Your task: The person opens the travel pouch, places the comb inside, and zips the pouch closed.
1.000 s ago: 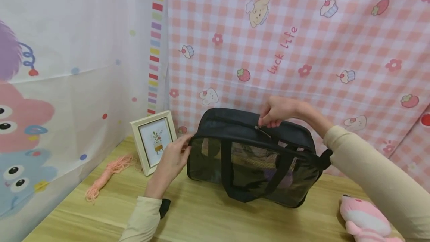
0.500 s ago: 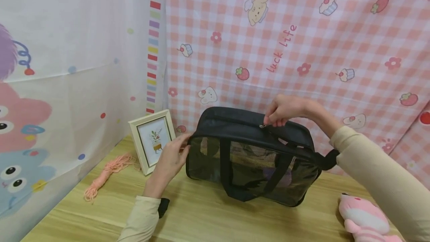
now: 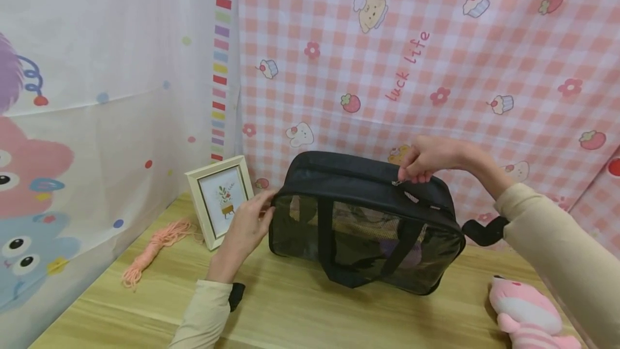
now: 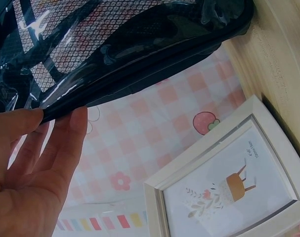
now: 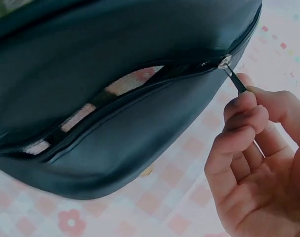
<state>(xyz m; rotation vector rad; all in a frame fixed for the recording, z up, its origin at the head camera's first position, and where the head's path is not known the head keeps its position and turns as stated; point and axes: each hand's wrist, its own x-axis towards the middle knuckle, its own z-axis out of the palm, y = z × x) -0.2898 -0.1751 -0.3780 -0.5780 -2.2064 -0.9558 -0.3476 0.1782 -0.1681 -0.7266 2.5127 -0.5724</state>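
A black bag with see-through sides and a dark carrying strap stands upright on the wooden table. At its upper left corner my left hand pinches the edge, the thumb on the front and the fingers behind, as the left wrist view shows. On top of the bag, my right hand holds the zipper pull between thumb and curled index finger. Right of the slider the zipper gapes in a narrow slit; left of it the zipper looks closed. A purple item shows dimly inside.
A cream picture frame leans upright left of the bag, close to my left hand. A hank of peach yarn lies at the table's left. The pink plush toy is at the front right. Checked cloth hangs close behind the bag.
My right hand has drawn the zipper pull to the right along the bag's top, and the open slit has become shorter. The left hand has stayed at the bag's corner.
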